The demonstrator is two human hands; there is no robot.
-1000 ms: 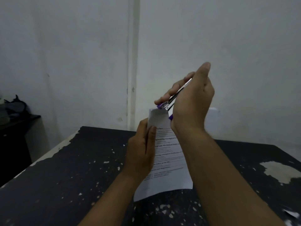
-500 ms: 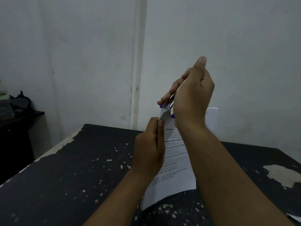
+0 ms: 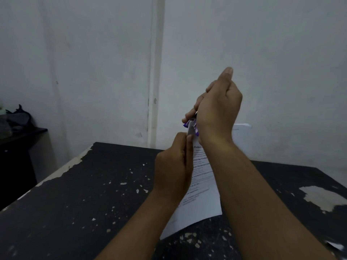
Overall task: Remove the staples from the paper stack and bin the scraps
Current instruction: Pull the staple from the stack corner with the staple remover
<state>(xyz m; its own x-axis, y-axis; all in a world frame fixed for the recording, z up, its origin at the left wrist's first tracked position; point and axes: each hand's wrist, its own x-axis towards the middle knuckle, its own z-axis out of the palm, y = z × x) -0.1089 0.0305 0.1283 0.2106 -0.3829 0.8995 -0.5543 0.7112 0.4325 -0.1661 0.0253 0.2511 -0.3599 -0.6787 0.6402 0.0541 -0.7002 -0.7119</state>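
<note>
A white printed paper stack [image 3: 201, 199] is held upright above the dark table, tilted toward me. My left hand [image 3: 172, 169] pinches its top left edge between thumb and fingers. My right hand [image 3: 218, 109] is closed on a purple and silver staple remover [image 3: 191, 127], whose jaws sit at the paper's top corner, just above my left thumb. My right forearm hides the right side of the sheets. No staple can be made out.
The black table [image 3: 84, 194] has chipped paint and a worn left edge. More white paper [image 3: 241, 132] shows behind my right wrist, and a scrap [image 3: 336, 245] lies at the lower right. A dark side shelf with objects [image 3: 16, 128] stands at the left wall.
My left hand has slid up the paper's edge to just under the tool. My right hand has lowered the remover onto the top corner. The view has shifted slightly left.
</note>
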